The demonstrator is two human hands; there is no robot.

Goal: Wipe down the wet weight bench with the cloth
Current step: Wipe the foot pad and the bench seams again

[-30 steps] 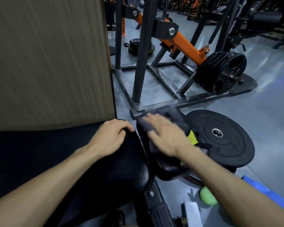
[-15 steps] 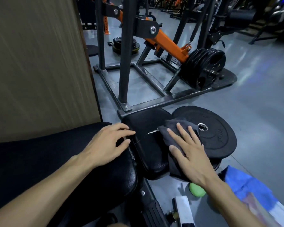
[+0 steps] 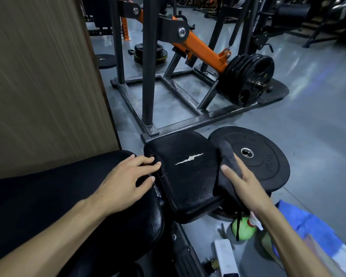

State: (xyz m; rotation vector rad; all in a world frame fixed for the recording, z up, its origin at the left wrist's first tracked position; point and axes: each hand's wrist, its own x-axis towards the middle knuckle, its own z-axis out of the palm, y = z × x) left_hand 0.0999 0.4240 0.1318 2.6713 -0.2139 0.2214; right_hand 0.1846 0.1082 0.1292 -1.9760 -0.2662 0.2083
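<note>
Bench: black padded weight bench (image 3: 188, 176) lies in front of you; its small seat pad carries a pale tear in the middle of the vinyl, and the long back pad runs to your left.

Cloth: dark grey folded cloth (image 3: 226, 172) now hangs over the right edge of the seat pad, partly on top and partly down the side.

Change: half a second ago your cloth was flat on the top of the seat pad, near the tear; a second ago it was at the far end. It has travelled toward you and off to the right, so the top surface is now uncovered.

Right hand (image 3: 246, 180): your fingers are stretched out nearly flat and press on the cloth from above; they do not close around it.

Left hand (image 3: 124, 182): it rests on the end of the back pad, fingers spread and a little bent, tips reaching the gap to the seat pad; it holds nothing.

Meaning: I judge that one pass over the seat top is finished and you are now at the right flank. I cannot tell from the shine whether the pad is dry.

Nearby: round black rubber weight plate (image 3: 264, 156) lies just beside the cloth on the right.

Remaining: the long back pad probably waits for its wipe.
</note>
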